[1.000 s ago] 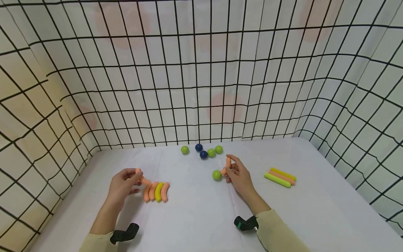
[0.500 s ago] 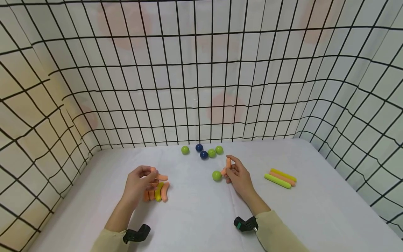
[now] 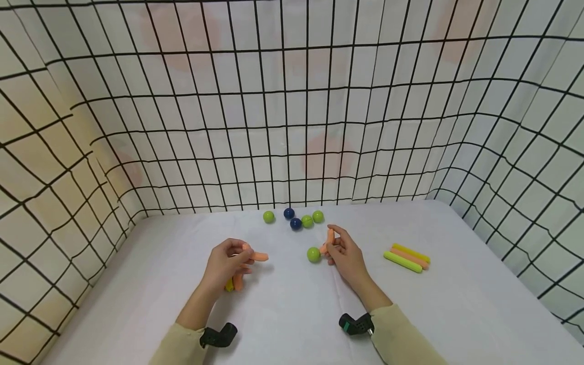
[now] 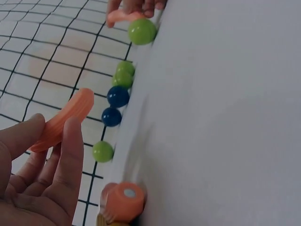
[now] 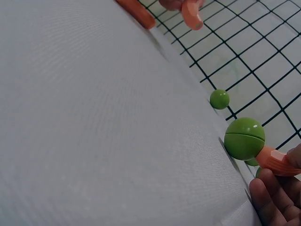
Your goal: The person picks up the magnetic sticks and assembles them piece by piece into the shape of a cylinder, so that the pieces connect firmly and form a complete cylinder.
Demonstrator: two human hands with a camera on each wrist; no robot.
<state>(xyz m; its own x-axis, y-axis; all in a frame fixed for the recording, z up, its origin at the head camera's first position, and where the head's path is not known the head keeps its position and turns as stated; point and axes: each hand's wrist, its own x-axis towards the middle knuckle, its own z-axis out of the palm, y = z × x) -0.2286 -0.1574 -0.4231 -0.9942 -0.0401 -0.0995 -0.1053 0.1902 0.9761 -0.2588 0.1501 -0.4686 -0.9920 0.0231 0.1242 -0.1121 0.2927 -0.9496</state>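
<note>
Apparently at a joining step, pinching a curved orange stick (image 3: 260,257) in the left hand (image 3: 225,262) above the white table (image 3: 283,314) and a second stick (image 3: 330,235), touching a green ball (image 3: 313,254), in the right hand (image 3: 347,257), so probably needing to align the first with that ball.

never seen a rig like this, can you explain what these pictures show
There is no robot here: a person works with a bare left hand and right hand. The wide picture is taken from the person's head, the smaller two from the left and right wrists. The left hand pinches a curved orange piece. The right hand holds another orange piece, whose end meets a green ball. On the white surface, three green balls and two blue balls sit near the back, three straight rods lie at the right, and more curved pieces lie partly hidden by the left hand.
</note>
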